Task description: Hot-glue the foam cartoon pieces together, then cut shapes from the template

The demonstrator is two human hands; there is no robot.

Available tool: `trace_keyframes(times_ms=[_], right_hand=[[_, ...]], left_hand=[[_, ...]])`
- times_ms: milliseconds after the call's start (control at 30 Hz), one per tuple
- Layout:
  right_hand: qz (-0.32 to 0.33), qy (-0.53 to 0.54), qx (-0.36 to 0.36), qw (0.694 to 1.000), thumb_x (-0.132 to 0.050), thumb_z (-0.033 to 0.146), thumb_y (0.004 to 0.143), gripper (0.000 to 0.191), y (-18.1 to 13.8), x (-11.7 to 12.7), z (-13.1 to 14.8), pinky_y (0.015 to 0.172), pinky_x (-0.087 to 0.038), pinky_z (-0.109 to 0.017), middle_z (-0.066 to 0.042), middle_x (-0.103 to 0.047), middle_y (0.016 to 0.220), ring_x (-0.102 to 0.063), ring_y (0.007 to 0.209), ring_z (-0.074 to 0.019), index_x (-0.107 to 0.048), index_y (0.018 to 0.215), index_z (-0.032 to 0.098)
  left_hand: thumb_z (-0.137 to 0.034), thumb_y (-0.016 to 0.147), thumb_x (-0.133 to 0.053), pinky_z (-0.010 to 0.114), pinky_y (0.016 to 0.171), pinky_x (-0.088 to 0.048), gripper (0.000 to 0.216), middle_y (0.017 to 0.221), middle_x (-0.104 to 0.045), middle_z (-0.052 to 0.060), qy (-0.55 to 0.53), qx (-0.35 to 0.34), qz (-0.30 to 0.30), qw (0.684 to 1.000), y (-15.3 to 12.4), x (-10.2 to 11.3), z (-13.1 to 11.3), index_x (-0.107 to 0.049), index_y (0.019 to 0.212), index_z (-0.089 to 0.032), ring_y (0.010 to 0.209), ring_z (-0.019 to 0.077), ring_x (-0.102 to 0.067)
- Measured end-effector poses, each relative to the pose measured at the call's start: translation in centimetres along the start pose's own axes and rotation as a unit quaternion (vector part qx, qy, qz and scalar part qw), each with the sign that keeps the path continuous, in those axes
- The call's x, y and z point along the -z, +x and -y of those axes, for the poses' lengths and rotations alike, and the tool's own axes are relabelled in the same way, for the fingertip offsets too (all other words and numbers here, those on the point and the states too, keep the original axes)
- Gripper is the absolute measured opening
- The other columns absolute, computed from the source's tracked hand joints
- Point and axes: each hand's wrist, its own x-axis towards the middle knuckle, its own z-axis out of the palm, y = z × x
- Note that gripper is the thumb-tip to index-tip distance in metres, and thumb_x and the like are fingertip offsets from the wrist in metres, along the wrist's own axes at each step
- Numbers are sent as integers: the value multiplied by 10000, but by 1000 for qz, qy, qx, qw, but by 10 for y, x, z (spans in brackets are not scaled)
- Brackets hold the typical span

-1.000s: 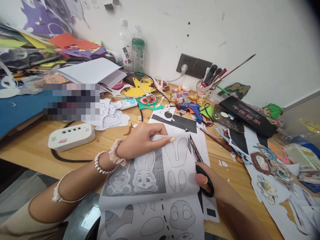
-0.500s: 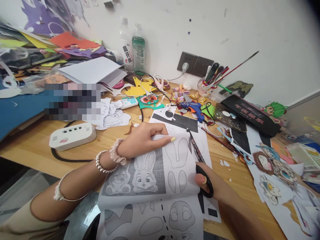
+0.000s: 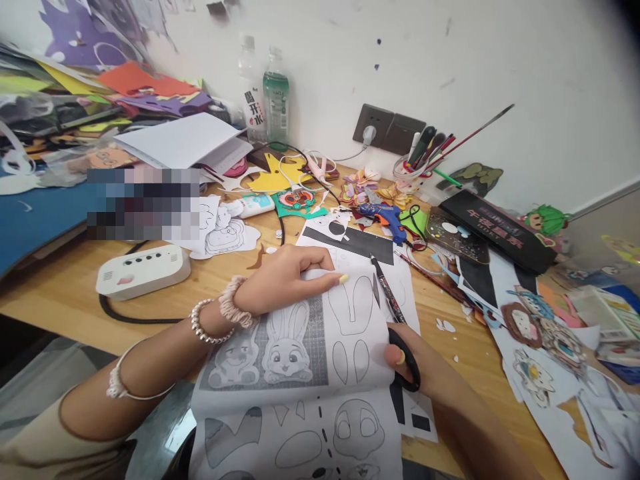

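Observation:
My left hand (image 3: 287, 275) presses down on a printed sheet (image 3: 320, 360) with grey rabbit and fox pictures and outlined pattern shapes; its fingers are curled with a thumb stretched along the paper. My right hand (image 3: 417, 370) grips black-handled scissors (image 3: 393, 320), thumb through the loop. The blades point away from me along the sheet's right side, beside an ear-shaped outline. The sheet's lower half hangs over the wooden table's (image 3: 65, 293) near edge.
A white power strip (image 3: 143, 270) and black cable lie left. Behind: coloured paper piles (image 3: 125, 93), two bottles (image 3: 265, 97), a wall socket (image 3: 387, 130), a pen cup (image 3: 417, 167), a blue glue gun (image 3: 387, 220), a black box (image 3: 500, 230). Paper cut-outs (image 3: 545, 347) crowd the right.
The scissors and my right hand have shifted slightly left and towards me along the sheet. My left hand stays put on the paper.

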Motion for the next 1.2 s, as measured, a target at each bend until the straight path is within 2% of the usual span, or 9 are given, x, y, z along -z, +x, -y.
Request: trace_keyframes(times_ms=[133, 300, 400, 500, 667, 867, 1067, 1200], right_hand=[[-23, -12, -10, 1000, -313, 755, 670, 699, -2, -1, 0, 611, -477, -278, -83, -628, 822, -558, 767, -225, -641, 784, 148], [-10, 23, 16, 1000, -335, 734, 683, 670, -1, -2, 1, 622, -472, -285, -50, -594, 712, -544, 730, -209, -635, 853, 159], [-13, 22, 10, 1000, -339, 741, 670, 671, 0, -2, 0, 599, -465, -281, -40, -573, 675, -528, 668, -190, -632, 813, 154], [-18, 19, -2, 1000, -345, 737, 671, 658, 0, -3, -2, 594, -461, -272, -45, -584, 706, -520, 639, -175, -625, 776, 151], [-8, 30, 17, 999, -342, 738, 673, 661, 0, -1, -2, 641, -465, -262, -66, -612, 809, -544, 783, -217, -628, 841, 166], [-39, -12, -9, 999, -314, 777, 639, 703, -1, -3, -7, 552, -450, -269, -91, -591, 747, -528, 713, -221, -606, 712, 142], [-5, 15, 7, 1000, -324, 732, 689, 668, 1, -3, -9, 564, -445, -255, -57, -576, 710, -507, 647, -171, -604, 783, 133], [-14, 16, 12, 1000, -334, 745, 669, 704, 1, -2, -10, 602, -457, -275, -75, -596, 788, -520, 700, -192, -620, 821, 120]], left_hand=[[-349, 778, -501, 165, 446, -259, 270, 517, -415, -56, -2, -6, 0, 1000, 0, 0, 0, -500, 608, -139, 480, 47, -346], [-349, 780, -497, 165, 444, -257, 268, 518, -403, -58, -9, -5, 3, 1000, -1, 0, -1, -497, 612, -140, 478, 47, -335], [-356, 780, -495, 167, 441, -254, 271, 516, -399, -59, -13, -3, 5, 1000, -1, 1, -1, -495, 613, -142, 472, 47, -327], [-352, 781, -493, 168, 444, -257, 270, 519, -403, -57, -10, 0, 6, 1000, -1, 1, -1, -496, 613, -141, 477, 49, -333], [-357, 782, -491, 169, 443, -251, 272, 515, -393, -57, -10, 5, 14, 1000, 1, 0, -1, -497, 618, -141, 480, 49, -326], [-356, 781, -496, 168, 451, -262, 268, 523, -399, -56, -13, 6, 16, 1000, 0, -1, 0, -494, 619, -141, 487, 49, -334], [-348, 782, -493, 168, 454, -270, 247, 543, -434, -51, -5, 8, 22, 1000, -2, 0, -1, -514, 643, -145, 499, 51, -364], [-359, 779, -491, 173, 440, -257, 257, 517, -407, -56, 4, 20, 26, 999, -1, 1, -3, -516, 633, -148, 478, 53, -336]])
